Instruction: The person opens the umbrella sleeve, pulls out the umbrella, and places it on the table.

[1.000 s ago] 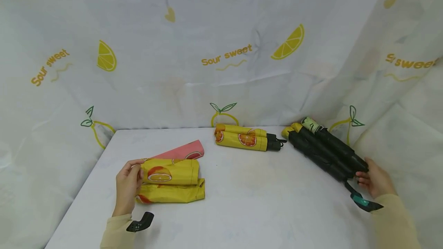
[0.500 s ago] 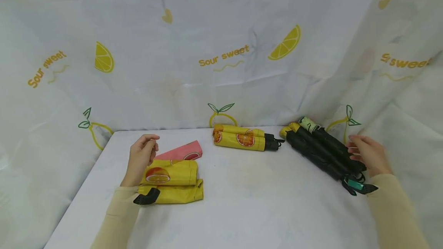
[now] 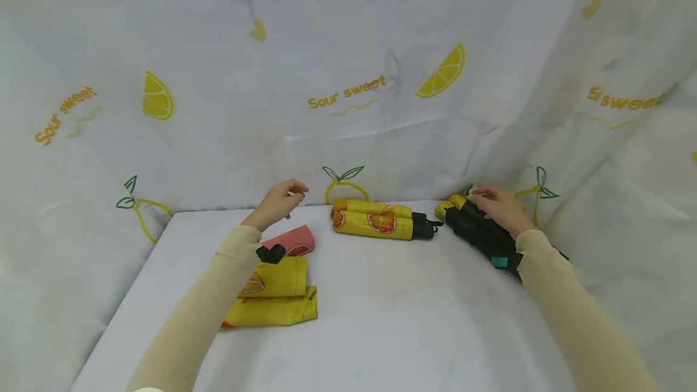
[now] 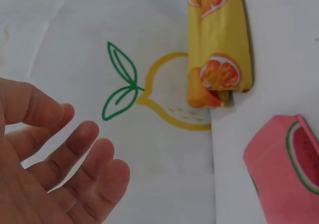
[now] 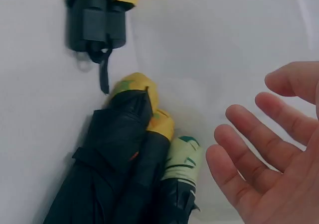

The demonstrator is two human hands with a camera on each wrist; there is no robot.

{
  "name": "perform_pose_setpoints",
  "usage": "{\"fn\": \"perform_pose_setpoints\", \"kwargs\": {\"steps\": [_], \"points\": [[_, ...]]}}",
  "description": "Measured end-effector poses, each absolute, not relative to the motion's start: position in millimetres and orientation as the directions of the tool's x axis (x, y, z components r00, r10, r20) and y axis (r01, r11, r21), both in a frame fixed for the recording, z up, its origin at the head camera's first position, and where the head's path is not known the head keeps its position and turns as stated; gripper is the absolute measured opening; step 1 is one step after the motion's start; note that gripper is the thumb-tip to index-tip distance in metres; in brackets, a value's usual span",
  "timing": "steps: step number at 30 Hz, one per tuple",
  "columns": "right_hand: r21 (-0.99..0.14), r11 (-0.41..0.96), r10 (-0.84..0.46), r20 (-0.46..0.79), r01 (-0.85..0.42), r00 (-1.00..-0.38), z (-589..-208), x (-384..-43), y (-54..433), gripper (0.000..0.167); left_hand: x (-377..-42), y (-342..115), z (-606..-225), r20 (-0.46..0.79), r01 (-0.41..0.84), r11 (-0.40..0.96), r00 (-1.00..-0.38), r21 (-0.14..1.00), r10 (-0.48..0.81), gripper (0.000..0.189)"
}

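Observation:
My left hand [image 3: 278, 203] is above the table's back left, fingers loosely bent and holding nothing, as the left wrist view confirms. Nearest it are a pink watermelon-print fabric piece [image 3: 296, 239] and two folding umbrellas [image 3: 376, 222] in yellow orange-print covers with black handles. My right hand [image 3: 505, 210] hovers by several black folding umbrellas [image 3: 479, 225] lying side by side at the back right. Its fingers are spread and apart from them in the right wrist view, where yellow ends [image 5: 134, 82] and a pale green end [image 5: 183, 157] show.
Two yellow fruit-print fabric pieces [image 3: 283, 310] lie at the left front, partly hidden by my left sleeve. White lemon-print cloth [image 3: 261, 126] hangs behind the white table [image 3: 403, 319] and along its sides.
My left hand has left the yellow fabric pieces and moved up and right. My right hand has come off the lower ends of the black umbrellas and moved toward their far ends.

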State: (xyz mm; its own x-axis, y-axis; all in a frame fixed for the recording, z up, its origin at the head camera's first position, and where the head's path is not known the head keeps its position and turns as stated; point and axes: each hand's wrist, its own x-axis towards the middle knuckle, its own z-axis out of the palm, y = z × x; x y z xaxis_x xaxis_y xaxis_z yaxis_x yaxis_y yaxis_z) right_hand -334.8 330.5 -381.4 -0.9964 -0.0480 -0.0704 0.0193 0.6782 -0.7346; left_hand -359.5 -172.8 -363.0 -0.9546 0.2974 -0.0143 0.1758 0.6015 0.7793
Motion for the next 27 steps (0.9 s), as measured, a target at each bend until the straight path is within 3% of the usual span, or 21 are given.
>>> {"fn": "perform_pose_setpoints", "kwargs": {"steps": [11,18,21,27], "points": [[-0.536,0.842,-0.151,-0.120,-0.064,-0.981,-412.1,-369.5,285.6,0.047,-406.8,-128.7,-394.3,-0.089,0.214,0.791,-0.943,0.573,0.320,0.041],[-0.386,0.907,-0.241,-0.151,-0.167,-0.959,-430.7,-377.4,259.3,0.044,-408.0,-104.0,-410.5,-0.083,0.317,0.890,-0.929,0.329,0.361,0.049],[-0.379,0.904,-0.283,-0.180,-0.200,-0.942,-434.3,-379.1,252.7,0.045,-407.8,-92.6,-413.9,-0.092,0.363,0.890,-0.912,0.277,0.400,0.050],[-0.452,0.879,-0.305,-0.285,-0.153,-0.909,-442.0,-383.3,245.9,0.050,-405.1,-76.6,-423.1,-0.207,0.342,0.895,-0.890,0.287,0.407,0.053]]}}
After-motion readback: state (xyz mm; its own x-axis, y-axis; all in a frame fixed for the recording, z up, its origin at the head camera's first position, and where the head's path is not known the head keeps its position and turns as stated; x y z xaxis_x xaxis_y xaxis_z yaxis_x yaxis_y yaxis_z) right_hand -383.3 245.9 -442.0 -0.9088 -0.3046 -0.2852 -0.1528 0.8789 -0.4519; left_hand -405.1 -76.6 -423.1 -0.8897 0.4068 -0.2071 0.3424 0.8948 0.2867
